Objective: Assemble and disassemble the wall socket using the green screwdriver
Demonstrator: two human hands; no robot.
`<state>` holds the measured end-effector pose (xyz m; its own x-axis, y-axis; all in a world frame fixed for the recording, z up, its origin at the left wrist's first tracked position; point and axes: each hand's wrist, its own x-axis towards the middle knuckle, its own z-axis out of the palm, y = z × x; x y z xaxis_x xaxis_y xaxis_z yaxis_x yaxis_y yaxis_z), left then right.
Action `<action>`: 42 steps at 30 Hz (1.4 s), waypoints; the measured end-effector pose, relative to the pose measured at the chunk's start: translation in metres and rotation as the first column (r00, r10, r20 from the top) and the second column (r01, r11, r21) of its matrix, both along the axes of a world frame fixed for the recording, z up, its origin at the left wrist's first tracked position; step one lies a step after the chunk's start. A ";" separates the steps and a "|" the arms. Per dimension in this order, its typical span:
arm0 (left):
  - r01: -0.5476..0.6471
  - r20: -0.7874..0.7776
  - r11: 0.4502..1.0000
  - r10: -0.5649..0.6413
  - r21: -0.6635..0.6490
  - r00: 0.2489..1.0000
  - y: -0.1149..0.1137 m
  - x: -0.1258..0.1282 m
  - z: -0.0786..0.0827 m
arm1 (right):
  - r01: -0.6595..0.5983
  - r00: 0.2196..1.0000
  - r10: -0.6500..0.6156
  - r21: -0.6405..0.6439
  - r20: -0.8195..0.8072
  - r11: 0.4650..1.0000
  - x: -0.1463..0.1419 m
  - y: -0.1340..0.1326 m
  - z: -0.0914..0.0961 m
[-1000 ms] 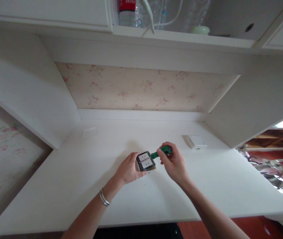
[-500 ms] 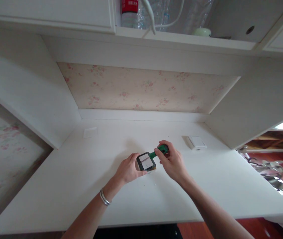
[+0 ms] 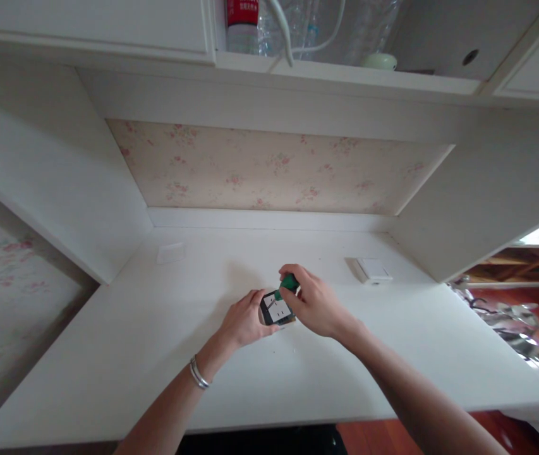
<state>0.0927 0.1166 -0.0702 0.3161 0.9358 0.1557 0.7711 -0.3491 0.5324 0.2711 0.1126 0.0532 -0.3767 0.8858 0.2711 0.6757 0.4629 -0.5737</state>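
Note:
My left hand (image 3: 246, 321) grips a wall socket (image 3: 278, 312) by its left side, thumb along the near edge and fingers at the far left corner. The socket has a white face with slots and a dark frame. In my right hand (image 3: 314, 301) is a screwdriver with a green handle (image 3: 289, 284), pinched between thumb and fingers above the socket. Its shaft slants down to the left across the white face, toward the frame's left side. Whether the tip sits in a screw is too small to tell.
The white desk (image 3: 193, 385) carries a white switch-like box (image 3: 373, 270) at right and a thin translucent plate (image 3: 171, 253) at back left. Side panels flank it. An open shelf above holds a red-labelled bottle (image 3: 242, 25) and a hanging white cable (image 3: 284, 31).
My right hand has moved left with the screwdriver, which now reaches over the socket's face instead of its right side. The left hand holds the socket in nearly the same place.

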 end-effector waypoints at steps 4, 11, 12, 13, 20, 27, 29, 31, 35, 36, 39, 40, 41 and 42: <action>-0.008 0.006 1.000 0.008 -0.004 1.000 -0.001 0.001 0.000 | 0.002 0.979 -0.013 0.054 0.201 0.999 -0.017 0.013 0.017; -0.019 0.005 1.000 0.019 -0.008 1.000 -0.003 -0.001 -0.003 | -0.091 0.960 0.105 -0.067 0.259 0.994 -0.021 0.041 0.025; -0.020 0.013 1.000 0.020 -0.006 1.000 -0.003 -0.001 -0.003 | -0.072 0.954 0.091 -0.075 0.286 0.995 -0.020 0.044 0.026; -0.019 0.023 1.000 0.019 -0.005 1.000 -0.004 -0.001 -0.003 | -0.040 0.947 0.059 -0.068 0.316 0.997 -0.020 0.046 0.027; -0.011 0.061 1.000 0.013 -0.027 0.998 -0.004 -0.002 -0.001 | -0.160 0.929 0.184 -0.100 0.322 0.982 -0.020 0.051 0.034; -0.013 0.064 1.000 0.015 -0.024 0.998 -0.004 -0.001 -0.002 | -0.130 0.911 0.158 -0.098 0.382 0.987 -0.016 0.047 0.040; -0.010 0.066 1.000 0.012 -0.027 0.998 -0.003 -0.001 -0.003 | -0.176 0.916 0.205 -0.115 0.345 0.978 -0.015 0.046 0.040; 0.002 0.064 1.000 0.000 -0.030 0.998 -0.002 -0.002 -0.003 | -0.255 0.909 0.286 -0.136 0.302 0.957 -0.013 0.045 0.040; 0.026 0.075 0.999 -0.023 -0.040 0.997 -0.001 -0.003 0.000 | -0.265 0.910 0.301 -0.160 0.286 0.951 -0.007 0.044 0.040; 0.024 0.073 0.999 -0.020 -0.045 0.997 -0.001 -0.003 0.001 | -0.242 0.917 0.281 -0.165 0.284 0.956 -0.006 0.044 0.039; 0.032 0.029 0.998 -0.031 -0.047 0.999 0.001 -0.002 0.007 | -0.204 0.935 0.244 -0.172 0.257 0.964 -0.001 0.043 0.037; 0.045 0.009 0.998 -0.045 -0.045 0.999 0.001 -0.001 0.009 | -0.220 0.935 0.259 -0.177 0.241 0.959 0.001 0.043 0.037; 0.058 -0.012 0.997 -0.059 -0.044 0.998 0.002 -0.001 0.011 | -0.246 0.933 0.283 -0.181 0.223 0.952 0.002 0.042 0.036; 0.067 -0.031 0.997 -0.068 -0.045 0.997 0.003 0.000 0.013 | -0.270 0.929 0.306 -0.184 0.206 0.945 0.004 0.041 0.036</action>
